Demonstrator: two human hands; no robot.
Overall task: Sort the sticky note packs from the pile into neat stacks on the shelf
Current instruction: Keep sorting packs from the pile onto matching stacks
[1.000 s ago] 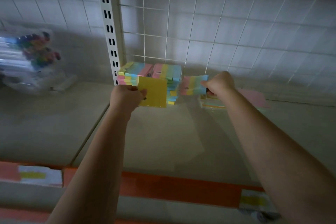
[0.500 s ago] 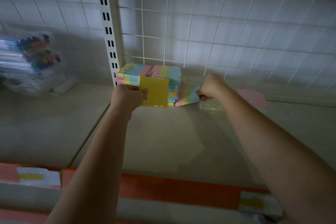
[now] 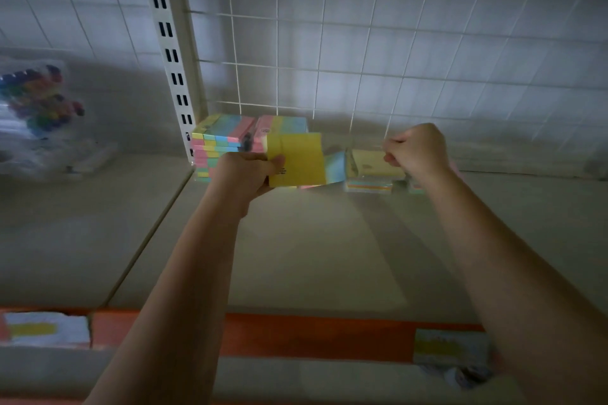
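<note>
Two neat stacks of pastel striped sticky note packs (image 3: pixel 223 141) stand on the shelf (image 3: pixel 312 250) at the back, beside the slotted upright. Just in front of them, my left hand (image 3: pixel 245 174) grips a yellow pack (image 3: pixel 297 159) held upright. A pastel pack (image 3: pixel 335 166) leans tilted behind the yellow one, free of either hand. To the right, my right hand (image 3: pixel 416 149) is curled with its fingertips pinching the edge of a pale yellow pack (image 3: pixel 370 163) on top of the small pile (image 3: pixel 368 187).
A slotted upright (image 3: pixel 171 59) and a wire grid (image 3: pixel 329 76) back the shelf. A clear bag of coloured pens (image 3: pixel 39 102) lies on the shelf section to the left. An orange price strip (image 3: pixel 312 335) with labels runs along the front edge.
My right hand carried the pastel pack down and left beside the stacks, let it go, then drew back right to the pile. My left hand kept the yellow pack almost still.
</note>
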